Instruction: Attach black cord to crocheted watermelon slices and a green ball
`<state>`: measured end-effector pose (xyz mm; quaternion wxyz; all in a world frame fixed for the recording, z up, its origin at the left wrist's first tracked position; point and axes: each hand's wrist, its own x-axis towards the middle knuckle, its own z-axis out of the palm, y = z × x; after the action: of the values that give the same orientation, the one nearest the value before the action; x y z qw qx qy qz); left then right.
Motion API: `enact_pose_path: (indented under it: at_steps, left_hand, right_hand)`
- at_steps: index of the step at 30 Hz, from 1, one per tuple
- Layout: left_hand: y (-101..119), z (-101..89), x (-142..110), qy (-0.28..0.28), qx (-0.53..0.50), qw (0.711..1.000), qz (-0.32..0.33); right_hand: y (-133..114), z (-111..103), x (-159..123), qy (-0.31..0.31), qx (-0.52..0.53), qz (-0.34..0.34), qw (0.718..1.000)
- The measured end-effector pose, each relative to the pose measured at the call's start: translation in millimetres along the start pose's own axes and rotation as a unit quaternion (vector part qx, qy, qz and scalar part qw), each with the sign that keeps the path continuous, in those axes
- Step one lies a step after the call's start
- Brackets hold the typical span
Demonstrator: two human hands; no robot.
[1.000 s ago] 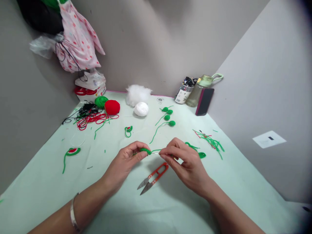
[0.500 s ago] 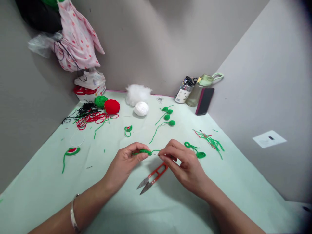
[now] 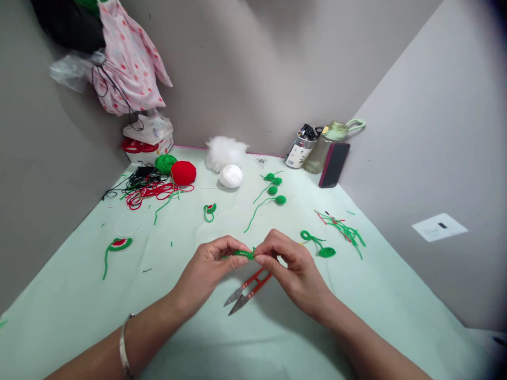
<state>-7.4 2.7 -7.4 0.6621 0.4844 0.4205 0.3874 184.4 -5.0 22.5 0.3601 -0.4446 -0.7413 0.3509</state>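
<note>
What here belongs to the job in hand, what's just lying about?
Job:
- green crocheted piece, in left hand
- probably orange-handled snips, nearby

Apparently just lying about:
- phone
- bottle
- pen cup
- yarn scraps

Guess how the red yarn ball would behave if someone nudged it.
The red yarn ball would probably roll, since it looks round. Being wound yarn, it is likely light and slightly squashy. The loose red strands beside it might snag or slow it.

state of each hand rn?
Left hand: closed, pinching the green crochet piece.
Right hand: closed at that piece's end; exactly what it grips can't be told.
</note>
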Motion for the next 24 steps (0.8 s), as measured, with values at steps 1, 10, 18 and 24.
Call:
enact_pose_path:
  at_steps: [1, 10, 18, 24]
  left_hand:
    - [0, 0.6, 0, 0.004, -0.002, 1.0, -0.002]
    - [2, 0.6, 1, 0.024, -0.01, 1.0, -0.009]
    - [0, 3.5, 1, -0.063, 0.0, 0.998, -0.029]
    - [-4, 3.8, 1, -0.136, 0.007, 0.989, -0.059]
  right_hand:
    - [1, -1, 1, 0.001, 0.002, 0.006, 1.0]
    - [4, 0, 0, -0.034, 0.041, 0.071, 0.996]
    - [4, -4, 4, -0.074, 0.038, 0.078, 0.993]
    - [7, -6, 8, -0.102, 0.192, 0.171, 0.961]
